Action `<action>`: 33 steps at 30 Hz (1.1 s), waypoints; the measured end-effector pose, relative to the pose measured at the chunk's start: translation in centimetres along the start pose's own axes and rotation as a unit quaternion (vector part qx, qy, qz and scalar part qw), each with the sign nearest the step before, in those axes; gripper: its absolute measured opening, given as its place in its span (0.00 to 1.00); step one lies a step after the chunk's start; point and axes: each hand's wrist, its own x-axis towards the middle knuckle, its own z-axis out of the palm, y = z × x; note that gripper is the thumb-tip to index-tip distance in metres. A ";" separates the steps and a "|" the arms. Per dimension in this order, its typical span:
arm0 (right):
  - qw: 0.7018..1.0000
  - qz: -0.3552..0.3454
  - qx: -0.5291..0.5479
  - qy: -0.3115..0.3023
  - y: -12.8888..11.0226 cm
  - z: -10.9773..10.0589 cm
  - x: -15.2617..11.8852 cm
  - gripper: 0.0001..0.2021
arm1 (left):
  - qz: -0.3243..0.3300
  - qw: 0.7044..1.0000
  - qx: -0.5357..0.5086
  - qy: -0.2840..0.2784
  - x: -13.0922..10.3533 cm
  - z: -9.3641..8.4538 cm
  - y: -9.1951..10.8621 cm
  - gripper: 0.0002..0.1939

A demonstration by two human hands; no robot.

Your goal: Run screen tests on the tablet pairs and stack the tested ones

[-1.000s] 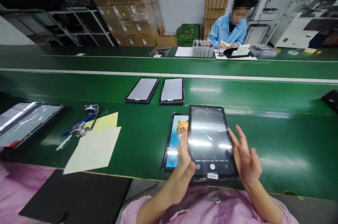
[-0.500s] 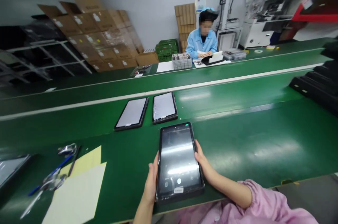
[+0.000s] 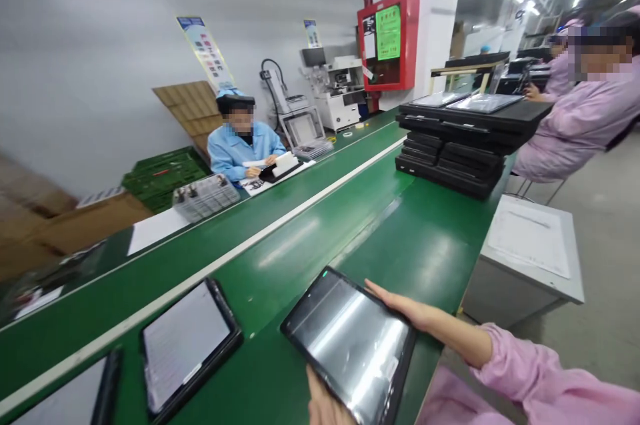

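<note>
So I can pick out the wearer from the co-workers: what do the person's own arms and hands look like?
The left hand and right hand wear no visible gloves. A loose, wrinkled pink sleeve, gathered at its end, leaves the right forearm bare; the left sleeve is out of view.

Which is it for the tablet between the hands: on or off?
On, it seems: though mostly dark, the tablet shows a small green mark near one corner.

The glossy black tablet (image 3: 353,341) faces up, askew.
</note>
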 end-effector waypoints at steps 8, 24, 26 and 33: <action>0.961 0.064 -0.157 0.220 -10.1 -11.9 1.0 0.38 | -0.073 0.971 -0.214 -0.080 8.1 16.8 0.1 0.23; 0.834 -0.117 -0.482 0.240 -0.5 -7.9 2.6 0.31 | -0.051 0.965 0.050 -0.252 9.7 6.3 3.2 0.32; 0.823 -0.124 -0.495 0.248 -1.0 -9.9 2.4 0.30 | 0.048 0.981 0.100 -0.161 10.0 2.6 5.5 0.32; 0.760 -0.075 -0.585 0.273 -4.1 -16.2 3.0 0.32 | 0.357 0.850 0.242 0.301 8.5 -7.7 12.9 0.14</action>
